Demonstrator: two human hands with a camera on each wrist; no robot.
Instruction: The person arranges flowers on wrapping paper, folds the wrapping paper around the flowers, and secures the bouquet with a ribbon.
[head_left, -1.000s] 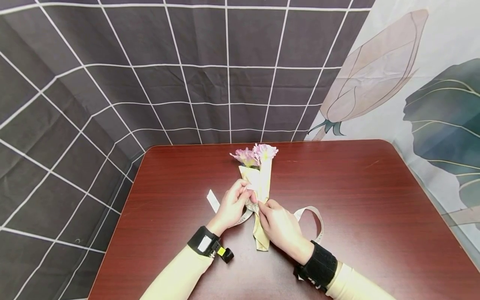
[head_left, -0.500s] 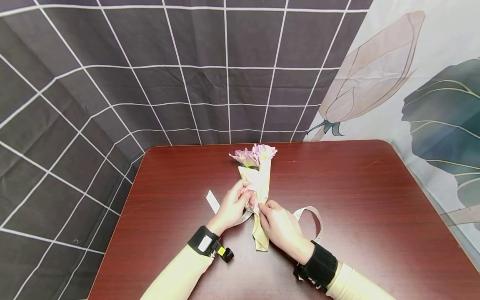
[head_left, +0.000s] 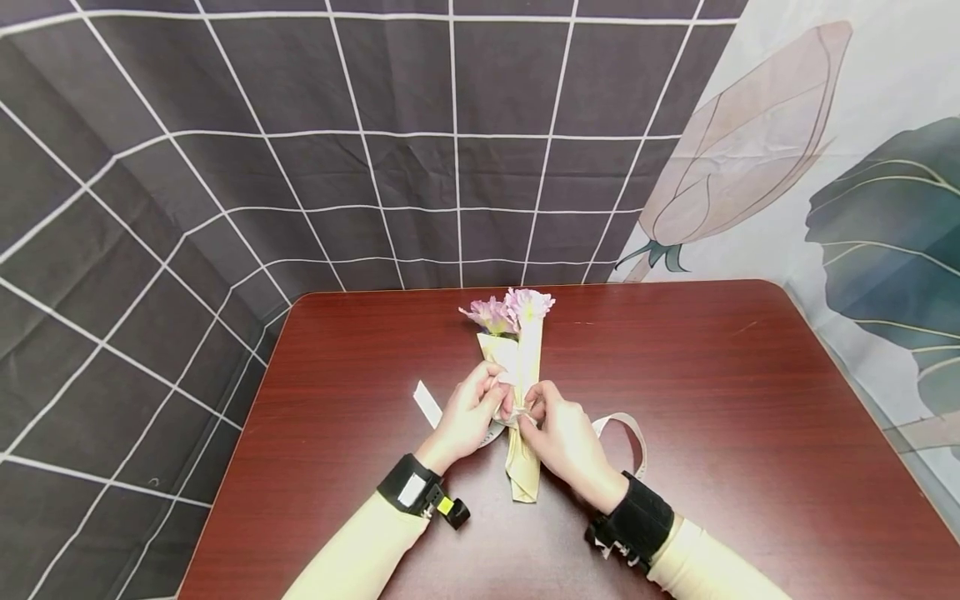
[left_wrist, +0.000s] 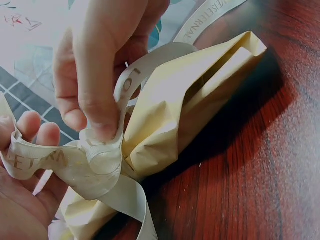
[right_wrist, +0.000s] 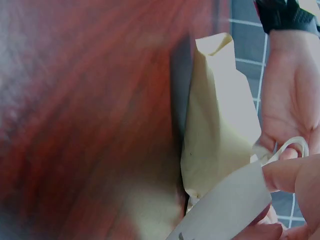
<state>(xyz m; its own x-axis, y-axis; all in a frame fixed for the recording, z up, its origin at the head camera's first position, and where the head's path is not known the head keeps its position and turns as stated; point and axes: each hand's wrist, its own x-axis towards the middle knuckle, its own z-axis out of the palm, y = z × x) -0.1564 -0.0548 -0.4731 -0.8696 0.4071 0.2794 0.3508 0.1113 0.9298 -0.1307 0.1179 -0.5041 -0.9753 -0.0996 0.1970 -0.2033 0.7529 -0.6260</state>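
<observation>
Two pink-purple flowers (head_left: 491, 315) lie wrapped in cream paper (head_left: 523, 471), its lower end pointing toward the person. A pale lettered ribbon (left_wrist: 131, 200) runs around the narrowed middle of the bouquet. My left hand (head_left: 468, 412) grips a loop of this ribbon on the bouquet's left side; in the left wrist view the loop passes over its fingers. From the right, my right hand (head_left: 566, 433) pinches the ribbon close to the gathered middle. The right wrist view shows a ribbon tail (right_wrist: 232, 205) beside the right fingers. The fingers partly hide the knot area.
A white ribbon end (head_left: 427, 403) sticks out left of the left hand, and a ribbon curl (head_left: 630, 433) lies right of the right hand. Beneath everything is a reddish-brown table (head_left: 337, 358), with a dark gridded cloth (head_left: 405, 167) hanging behind its far edge.
My right hand has shifted slightly up, its fingers less bunched and now drawing ribbon at the bouquet's middle. The left hand stays nearly in place with its loop. Bouquet and ribbon tails look unmoved.
</observation>
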